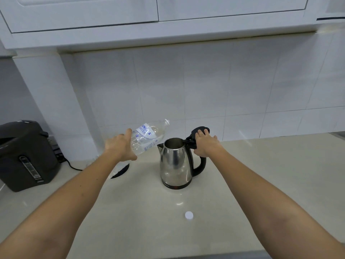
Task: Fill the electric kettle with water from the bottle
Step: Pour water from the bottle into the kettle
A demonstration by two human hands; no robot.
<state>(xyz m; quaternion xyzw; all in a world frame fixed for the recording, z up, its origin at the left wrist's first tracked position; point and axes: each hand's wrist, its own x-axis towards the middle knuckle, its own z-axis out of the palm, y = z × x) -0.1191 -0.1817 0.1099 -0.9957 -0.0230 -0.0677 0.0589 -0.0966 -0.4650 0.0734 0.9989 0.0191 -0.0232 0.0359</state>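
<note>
A steel electric kettle [175,161] with a black handle stands on the pale counter, its mouth uncovered. Its black lid [194,130] is swung up and back. My right hand [206,143] rests on the lid with fingers on top and thumb by the handle. My left hand [121,146] grips a clear plastic water bottle [148,137] with a blue-and-white label. The bottle is tilted, neck up and to the right, uncapped, just left of the kettle's spout and above it. No stream of water shows. The white bottle cap [189,215] lies on the counter in front of the kettle.
A dark grey hot-water dispenser [26,156] stands at the left with its black cord [71,165] trailing on the counter. A round black kettle base [121,170] sits under my left wrist. White tiled wall [205,86] behind, white cabinets [158,15] overhead.
</note>
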